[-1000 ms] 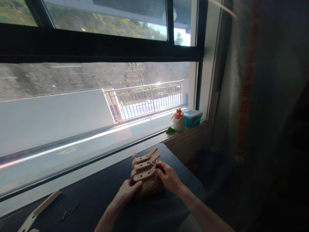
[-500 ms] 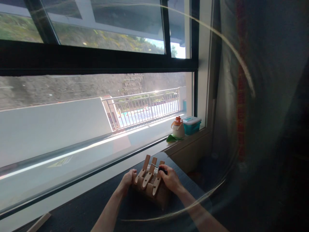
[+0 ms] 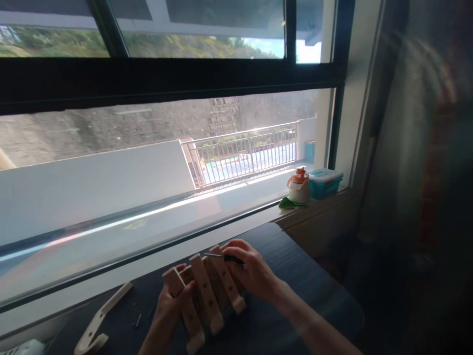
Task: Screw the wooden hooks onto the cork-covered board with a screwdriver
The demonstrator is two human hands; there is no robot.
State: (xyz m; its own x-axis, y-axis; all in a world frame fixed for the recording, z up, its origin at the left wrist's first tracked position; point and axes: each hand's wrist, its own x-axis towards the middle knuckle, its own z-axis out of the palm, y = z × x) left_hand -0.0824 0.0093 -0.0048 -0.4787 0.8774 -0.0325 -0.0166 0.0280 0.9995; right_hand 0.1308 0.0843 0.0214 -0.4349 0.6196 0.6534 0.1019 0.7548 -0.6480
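A pale wooden hook rack (image 3: 207, 291), with several curved hook pieces side by side on a backing, is tilted over the dark table, between my hands. My left hand (image 3: 167, 306) is closed around the leftmost piece, thumb across its front. A screwdriver (image 3: 232, 259) with a black handle and thin metal shaft is in my right hand (image 3: 256, 271), its shaft pointing left across the upper ends of the pieces. That hand also rests against the rack's right side. Dark holes or screw heads dot the pieces.
A loose wooden hook (image 3: 88, 328) lies on the table (image 3: 284, 256) at left, with a few screws (image 3: 138, 319) near it. On the windowsill stand a cream bottle (image 3: 298, 192) with an orange top, a green leaf-shaped item (image 3: 290, 203) and a teal lidded box (image 3: 325, 185).
The rack has been turned and shifted left and down in view. My left hand has moved from its side to wrap the leftmost piece. The screwdriver stays in my right hand.
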